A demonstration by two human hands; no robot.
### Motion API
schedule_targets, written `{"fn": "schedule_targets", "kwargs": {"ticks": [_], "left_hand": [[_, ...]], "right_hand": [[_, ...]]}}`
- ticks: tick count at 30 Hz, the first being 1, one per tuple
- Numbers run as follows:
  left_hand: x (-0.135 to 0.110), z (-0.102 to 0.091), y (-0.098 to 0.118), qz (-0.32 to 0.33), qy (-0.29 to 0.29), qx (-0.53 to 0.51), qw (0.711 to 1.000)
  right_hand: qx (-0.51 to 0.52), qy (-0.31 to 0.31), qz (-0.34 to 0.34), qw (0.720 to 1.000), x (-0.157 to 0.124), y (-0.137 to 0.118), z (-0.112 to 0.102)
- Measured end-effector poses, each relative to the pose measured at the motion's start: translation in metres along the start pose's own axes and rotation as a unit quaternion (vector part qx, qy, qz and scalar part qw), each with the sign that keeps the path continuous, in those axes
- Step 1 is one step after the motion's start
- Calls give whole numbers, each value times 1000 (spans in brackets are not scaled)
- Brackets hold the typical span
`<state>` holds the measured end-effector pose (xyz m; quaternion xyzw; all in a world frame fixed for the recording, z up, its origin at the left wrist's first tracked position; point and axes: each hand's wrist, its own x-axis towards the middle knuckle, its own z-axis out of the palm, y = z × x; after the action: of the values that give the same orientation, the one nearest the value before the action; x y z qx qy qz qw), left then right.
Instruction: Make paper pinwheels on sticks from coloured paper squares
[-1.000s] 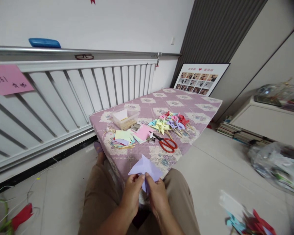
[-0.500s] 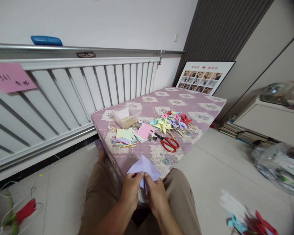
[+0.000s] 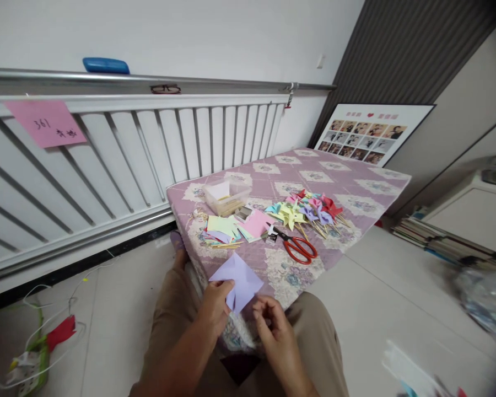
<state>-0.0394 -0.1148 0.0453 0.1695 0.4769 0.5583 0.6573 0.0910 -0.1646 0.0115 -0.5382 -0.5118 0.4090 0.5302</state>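
Note:
My left hand (image 3: 217, 306) pinches a folded lilac paper sheet (image 3: 238, 280) at its lower left, holding it over the near corner of the low table (image 3: 355, 190). My right hand (image 3: 273, 325) sits just right of the sheet, off the paper, with its fingers curled in a pinch; whether anything is in them is too small to make out. On the purple flowered cloth lie red-handled scissors (image 3: 298, 247), a stack of coloured paper squares (image 3: 231, 227), a clear plastic box (image 3: 226, 196) and a pile of finished paper pinwheels (image 3: 306, 208).
A white slatted radiator guard (image 3: 149, 149) runs along the left, with a pink note (image 3: 45, 122) on it and a blue case (image 3: 106, 65) on the ledge. A framed photo collage (image 3: 367, 135) leans behind the table. Books (image 3: 442, 242) are stacked on the floor at right.
My right hand has let go of the lilac paper and dropped to the right; my left hand alone holds it now. The view has swung left.

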Motion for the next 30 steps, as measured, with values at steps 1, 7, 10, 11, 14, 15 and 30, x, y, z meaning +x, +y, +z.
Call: {"fn": "schedule_targets", "kwargs": {"ticks": [1, 7, 10, 11, 14, 15, 30], "left_hand": [[-1, 0, 0, -13, -15, -9, 1000], [-8, -3, -3, -49, -82, -43, 994], [-10, -3, -5, -43, -89, -41, 994], [-11, -3, -5, -40, -84, -39, 995], [-14, -1, -5, -36, -51, -29, 998], [-15, 0, -4, -36, -41, -25, 998], [-26, 3, -7, -18, -45, 4, 999]], "right_hand": [[-19, -29, -17, 999, -2, -2, 1], [-87, -58, -49, 993, -1, -9, 4], [-89, -51, -51, 993, 2, -12, 5], [-86, -52, -48, 994, 2, -13, 5], [-63, -51, -21, 996, 1, -19, 8], [-53, -48, -9, 997, 1, -20, 9], [24, 52, 64, 996, 4, -31, 17]]}}
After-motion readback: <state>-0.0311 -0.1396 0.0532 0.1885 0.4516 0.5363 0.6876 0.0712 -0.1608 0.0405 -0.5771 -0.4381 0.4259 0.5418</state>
